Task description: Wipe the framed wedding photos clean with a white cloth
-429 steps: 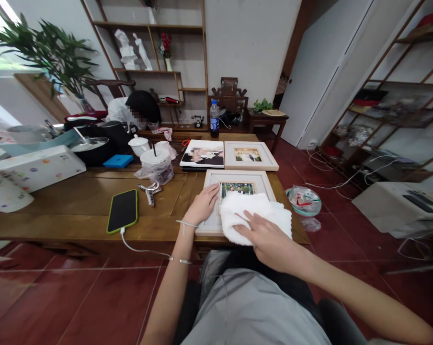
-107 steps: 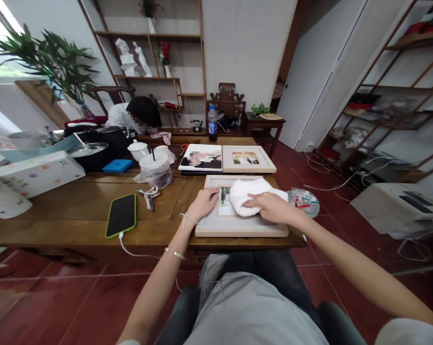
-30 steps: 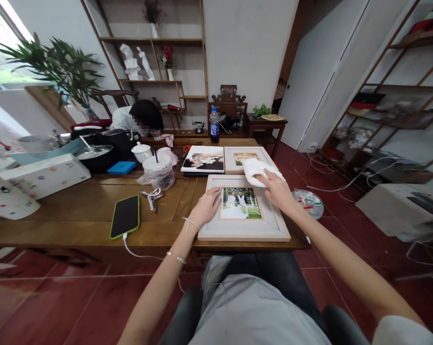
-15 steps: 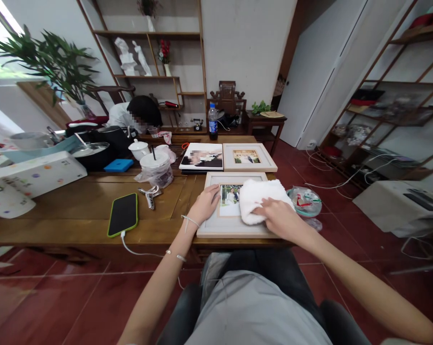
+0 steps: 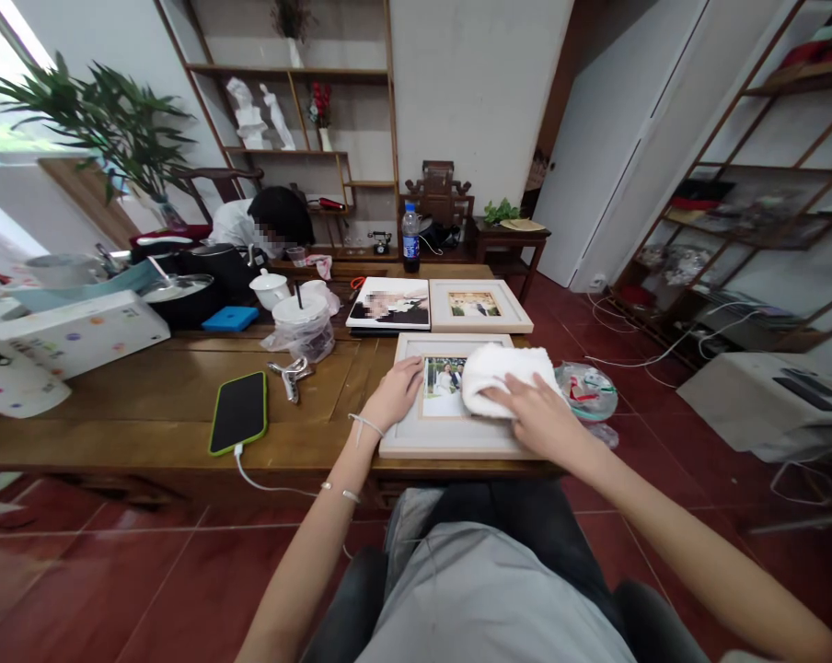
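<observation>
White cloth (image 5: 504, 365) under right fingers (image 5: 525, 394)

Two picture frames (image 5: 444, 405), one towel (image 5: 516, 364)

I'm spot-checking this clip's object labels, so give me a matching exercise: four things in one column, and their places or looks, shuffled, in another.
Things:
1. cloth
2. left hand
3. phone
4. bottle

Places or looks:
A. upright, blue-capped
B. dark-faced, green-edged
C. in the right hand
D. on the left side of the nearest picture frame

Pairs: 1-C, 2-D, 3-B, 4-A
</observation>
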Action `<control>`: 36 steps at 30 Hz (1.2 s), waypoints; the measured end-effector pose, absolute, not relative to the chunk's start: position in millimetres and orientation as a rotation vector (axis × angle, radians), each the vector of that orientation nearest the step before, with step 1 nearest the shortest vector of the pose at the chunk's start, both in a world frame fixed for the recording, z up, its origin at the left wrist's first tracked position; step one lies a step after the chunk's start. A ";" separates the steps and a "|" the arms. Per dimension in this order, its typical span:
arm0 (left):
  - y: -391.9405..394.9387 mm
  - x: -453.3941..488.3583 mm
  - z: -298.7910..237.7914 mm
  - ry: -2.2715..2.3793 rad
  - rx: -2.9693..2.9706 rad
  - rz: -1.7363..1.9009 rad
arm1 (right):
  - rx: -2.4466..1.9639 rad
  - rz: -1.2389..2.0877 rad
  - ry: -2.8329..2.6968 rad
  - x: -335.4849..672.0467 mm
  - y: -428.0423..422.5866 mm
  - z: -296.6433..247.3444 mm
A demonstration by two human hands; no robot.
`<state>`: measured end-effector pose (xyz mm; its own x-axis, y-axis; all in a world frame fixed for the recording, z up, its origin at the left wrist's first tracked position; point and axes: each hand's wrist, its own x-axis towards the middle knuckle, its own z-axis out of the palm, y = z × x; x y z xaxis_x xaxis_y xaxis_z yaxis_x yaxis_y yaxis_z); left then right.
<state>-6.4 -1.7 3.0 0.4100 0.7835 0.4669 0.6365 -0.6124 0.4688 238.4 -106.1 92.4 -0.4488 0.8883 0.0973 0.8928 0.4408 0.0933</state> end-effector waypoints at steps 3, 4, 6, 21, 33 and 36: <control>-0.9 -6.9 2.8 1.256 2.443 0.973 | -1.695 -0.426 -2.482 247.8 -60.8 83.9; -0.6 -7.2 2.4 1.255 2.443 0.969 | -1.682 -0.480 -2.459 249.5 -46.9 81.8; 0.1 -7.7 1.4 1.253 2.441 0.971 | -1.629 -0.542 -2.459 249.9 -23.6 77.7; -1.4 -5.4 0.5 1.291 2.407 0.985 | -1.261 0.124 -2.870 236.2 -108.1 95.3; 0.4 -5.7 -2.8 1.283 2.424 0.985 | -1.245 0.146 -2.822 229.5 -111.4 85.2; 1.3 -6.2 -4.3 1.281 2.432 0.968 | -1.302 -0.027 -2.822 243.4 -70.4 76.1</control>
<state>-6.2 1.3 -4.3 0.4009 0.7992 0.4479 0.6492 -0.5928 0.4766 243.4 -70.4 76.1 -0.6485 0.7602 0.0380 0.7608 0.6489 0.0016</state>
